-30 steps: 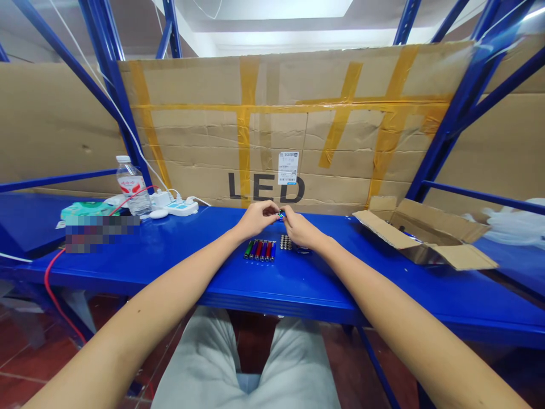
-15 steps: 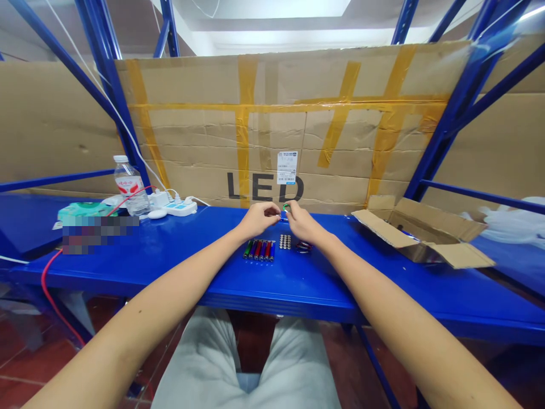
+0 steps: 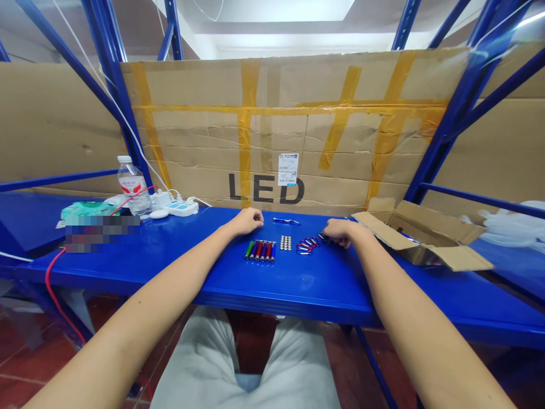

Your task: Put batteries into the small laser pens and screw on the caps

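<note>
Head view: both bare hands are over a blue metal workbench [image 3: 272, 287], well apart from each other.
Left hand: the left hand [image 3: 247, 221] rests by the back of the bench, fingers curled in; nothing shows in them, and whether the fingertips press against the thumb cannot be made out.
Right hand: the right hand [image 3: 339, 229] is bent down low, its fingertips at a small dark green clip [image 3: 321, 236]; whether they pinch it or merely touch it is too small to tell.
Clips: the green one is just beside a fan of red, purple and blue looped metal clips [image 3: 305, 246], to the left of the right hand.
Slim piece: a shiny blue pen-shaped metal piece [image 3: 286, 221] lies alone between the hands, lengthwise from left to right.
Tubes: a side-by-side row of green, purple, red and blue metal cylinders [image 3: 259, 251] lies nearer the front edge.
Silver pieces: small round silver metal pieces [image 3: 285, 244] form a tight grid between cylinders and clips.
Carton: an open brown cardboard box [image 3: 434, 228] stands right of the right hand, flaps spread.
Left end: a clear plastic bottle with a white cap [image 3: 133, 187] stands near a white power strip [image 3: 183, 208].
Backdrop: a taped brown cardboard panel marked LED [image 3: 200, 147] rises behind the bench.
</note>
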`<action>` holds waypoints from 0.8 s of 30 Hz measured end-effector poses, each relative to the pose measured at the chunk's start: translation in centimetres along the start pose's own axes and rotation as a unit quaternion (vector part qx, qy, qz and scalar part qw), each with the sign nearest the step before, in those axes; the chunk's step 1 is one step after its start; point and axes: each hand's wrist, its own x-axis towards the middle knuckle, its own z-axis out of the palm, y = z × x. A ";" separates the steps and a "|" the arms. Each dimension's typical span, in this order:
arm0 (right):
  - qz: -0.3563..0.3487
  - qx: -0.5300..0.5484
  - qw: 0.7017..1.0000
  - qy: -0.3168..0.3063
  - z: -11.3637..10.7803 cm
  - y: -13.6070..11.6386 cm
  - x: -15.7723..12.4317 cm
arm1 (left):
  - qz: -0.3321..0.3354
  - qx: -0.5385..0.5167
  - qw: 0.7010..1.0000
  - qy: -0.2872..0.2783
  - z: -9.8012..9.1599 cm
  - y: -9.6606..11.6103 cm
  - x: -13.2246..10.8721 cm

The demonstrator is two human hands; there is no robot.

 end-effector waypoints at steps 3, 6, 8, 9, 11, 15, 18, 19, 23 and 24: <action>-0.034 -0.040 0.998 0.033 -0.6 0.1 -0.4 | -0.012 -0.003 1.000 -0.009 0.1 -0.1 0.0; -0.130 -0.080 0.981 0.117 -0.9 0.1 -0.4 | -0.014 -0.011 1.000 -0.011 0.0 -0.1 -0.2; -0.167 -0.086 0.975 0.120 -0.9 0.0 -0.2 | -0.014 -0.015 1.000 -0.015 0.0 0.0 -0.3; -0.172 -0.083 0.976 0.107 -0.8 -0.1 -0.1 | -0.014 -0.017 1.000 -0.016 0.0 0.1 -0.3; -0.178 -0.069 0.978 0.081 -0.8 -0.1 0.1 | -0.015 -0.020 0.999 -0.020 -0.1 0.1 -0.4; -0.181 -0.058 0.980 0.053 -0.8 0.1 0.1 | -0.016 -0.022 0.999 -0.028 0.0 0.1 -0.4; -0.173 -0.049 0.983 0.035 -1.0 0.2 -0.1 | -0.015 -0.015 0.999 -0.029 0.0 0.1 -0.4; -0.174 -0.045 0.983 0.031 -1.0 0.2 -0.1 | -0.015 -0.013 0.999 -0.030 -0.1 0.1 -0.4; -0.196 -0.030 0.980 0.024 -0.7 0.2 0.2 | -0.017 -0.010 0.999 -0.032 -0.2 0.2 -0.4; -0.202 -0.026 0.979 0.024 -0.7 0.2 0.4 | -0.015 -0.010 0.999 -0.033 -0.3 0.2 -0.4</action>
